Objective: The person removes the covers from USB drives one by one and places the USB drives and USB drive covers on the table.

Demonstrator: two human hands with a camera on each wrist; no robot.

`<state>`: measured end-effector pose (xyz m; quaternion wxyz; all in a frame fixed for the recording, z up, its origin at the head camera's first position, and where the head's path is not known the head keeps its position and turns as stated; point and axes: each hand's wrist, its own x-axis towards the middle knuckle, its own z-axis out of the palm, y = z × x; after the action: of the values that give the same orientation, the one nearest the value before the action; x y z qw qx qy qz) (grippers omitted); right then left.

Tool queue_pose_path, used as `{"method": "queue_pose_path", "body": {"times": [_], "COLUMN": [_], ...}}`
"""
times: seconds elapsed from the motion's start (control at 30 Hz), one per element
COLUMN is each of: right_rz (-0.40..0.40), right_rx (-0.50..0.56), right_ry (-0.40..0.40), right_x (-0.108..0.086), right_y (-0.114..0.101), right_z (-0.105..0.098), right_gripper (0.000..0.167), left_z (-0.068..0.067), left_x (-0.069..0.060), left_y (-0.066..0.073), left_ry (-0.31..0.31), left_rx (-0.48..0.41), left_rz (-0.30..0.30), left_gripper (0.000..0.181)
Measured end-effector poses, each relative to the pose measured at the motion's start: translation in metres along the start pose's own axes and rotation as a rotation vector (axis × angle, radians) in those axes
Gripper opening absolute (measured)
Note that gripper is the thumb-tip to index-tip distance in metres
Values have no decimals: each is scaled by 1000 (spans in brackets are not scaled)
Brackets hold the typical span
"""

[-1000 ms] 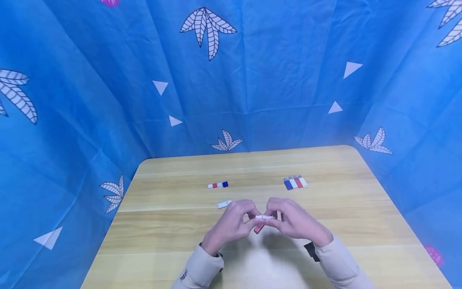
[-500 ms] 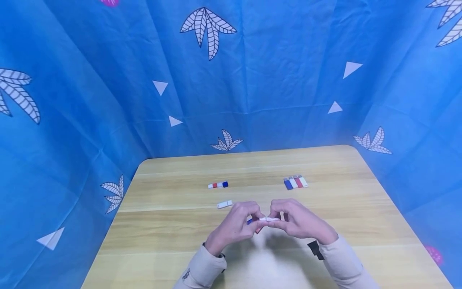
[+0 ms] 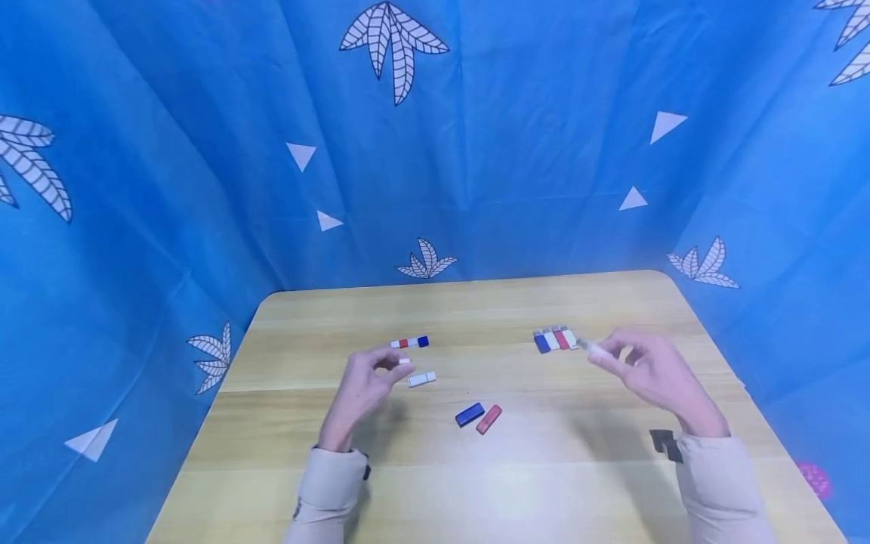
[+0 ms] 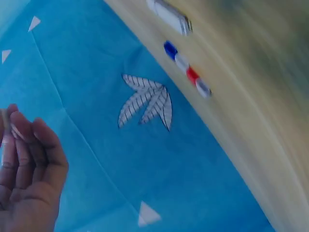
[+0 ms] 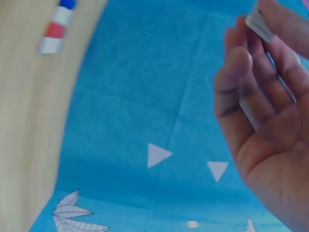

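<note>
A blue fabric curtain (image 3: 544, 151) printed with white leaves and triangles stands behind a pale wood-grain worktop (image 3: 516, 483); over the worktop reach two pale sleeves (image 3: 326, 483), their hands well apart; the left hand (image 3: 363, 381) and the right hand (image 3: 649, 374) each pinch one piece between thumb and fingers; at right lies a row of four flat sticks (image 3: 555, 341), blue, white, red and white side by side, grey ends pointing away from the person; at left lies a line of four small blocks (image 3: 410, 342), white, red, white and blue; a blue oblong stick (image 3: 470, 414) and a red oblong stick (image 3: 489, 419) lie near centre, just beside each other; a white oblong stick (image 3: 421, 379) lies near the left hand; the right hand's piece is a blurred white stick with a grey tip (image 3: 598, 353), held near the row; the left hand's is a small white piece (image 3: 404, 361), mostly hidden by fingers.
</note>
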<state>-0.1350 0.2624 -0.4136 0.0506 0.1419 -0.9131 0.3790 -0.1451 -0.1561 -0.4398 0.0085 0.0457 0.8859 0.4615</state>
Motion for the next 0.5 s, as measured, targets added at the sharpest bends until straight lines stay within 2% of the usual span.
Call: {"method": "queue_pose_path", "body": {"times": [0.1,0.2,0.37,0.5], "right_rz": [26,62,142,163], "right_rx": [-21,-3,7,-1], "right_ry": [60,66,69,86], "right_x": [11,17,25,31], "right_y": [0,0,3,4], "right_z": [-4,3,8,12], "right_gripper": [6,15,31,32], "left_z": [10,21,28,31], "left_x": [9,13,24,31], "left_y": [-1,-2,-3,-3], "left_ry": [-35,-29,-10,-3], "left_rx": [94,166,228,232], "left_rz": [76,150,216,233], "left_gripper": [26,27,25,22]}}
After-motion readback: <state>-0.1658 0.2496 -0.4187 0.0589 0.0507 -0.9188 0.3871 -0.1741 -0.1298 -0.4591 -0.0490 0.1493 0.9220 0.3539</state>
